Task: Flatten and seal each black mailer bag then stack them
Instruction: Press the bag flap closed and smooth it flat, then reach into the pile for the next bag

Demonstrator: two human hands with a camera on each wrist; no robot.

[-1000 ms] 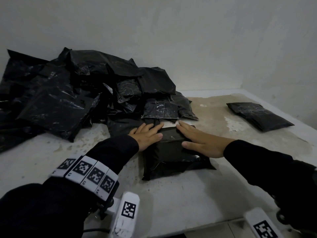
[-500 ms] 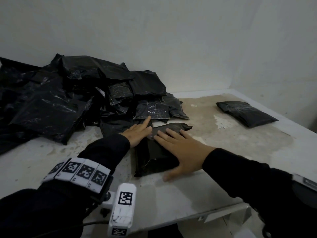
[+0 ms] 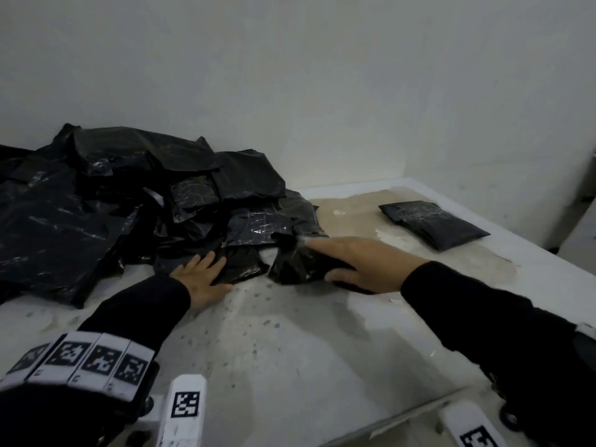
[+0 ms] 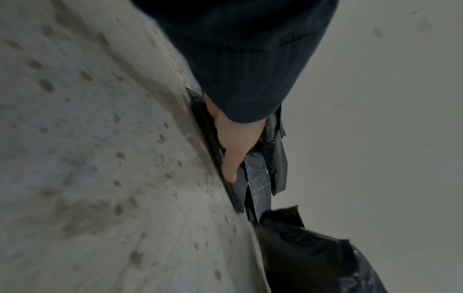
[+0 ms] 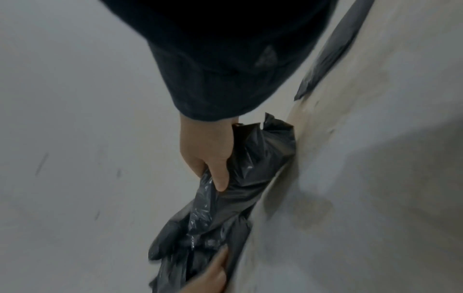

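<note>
Bare stained white tabletop (image 3: 290,350) lies between the person and a heap of crumpled black plastic mailer bags (image 3: 129,195) at far left. Right hand (image 3: 361,262) grips a crumpled black mailer bag (image 3: 293,266), thumb beneath. Left hand (image 3: 201,280) presses flat, fingers straight, on a flat black bag (image 3: 242,264). One flattened black mailer (image 3: 432,224) sits far right.

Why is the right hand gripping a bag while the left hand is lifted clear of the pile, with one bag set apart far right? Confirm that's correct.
One detail is wrong. The left hand is not lifted clear: the head view shows it resting flat on a bag at the pile's near edge. The right hand does grip a crumpled bag, and the separate bag does lie far right.
</note>
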